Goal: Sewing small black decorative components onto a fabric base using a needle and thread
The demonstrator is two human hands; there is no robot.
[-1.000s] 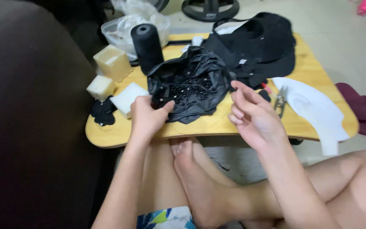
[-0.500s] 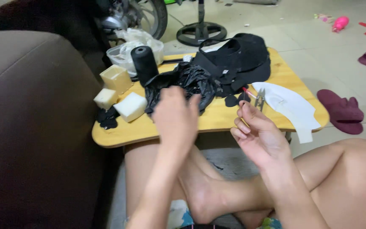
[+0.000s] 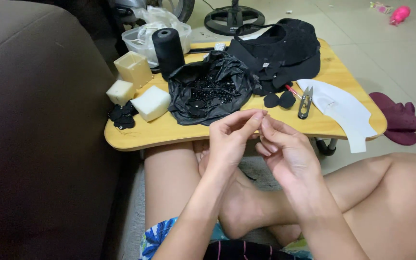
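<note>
Black bag of beads point(image 3: 208, 94) | fingertips pinched together before it, held item unseen | snips point(image 3: 305, 102) right

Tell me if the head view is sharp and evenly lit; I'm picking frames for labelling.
Head view: sharp, soft even light, no glare; the hands are crisp, the black bag of beads loses detail in shadow, and the sofa at left is dim.
</note>
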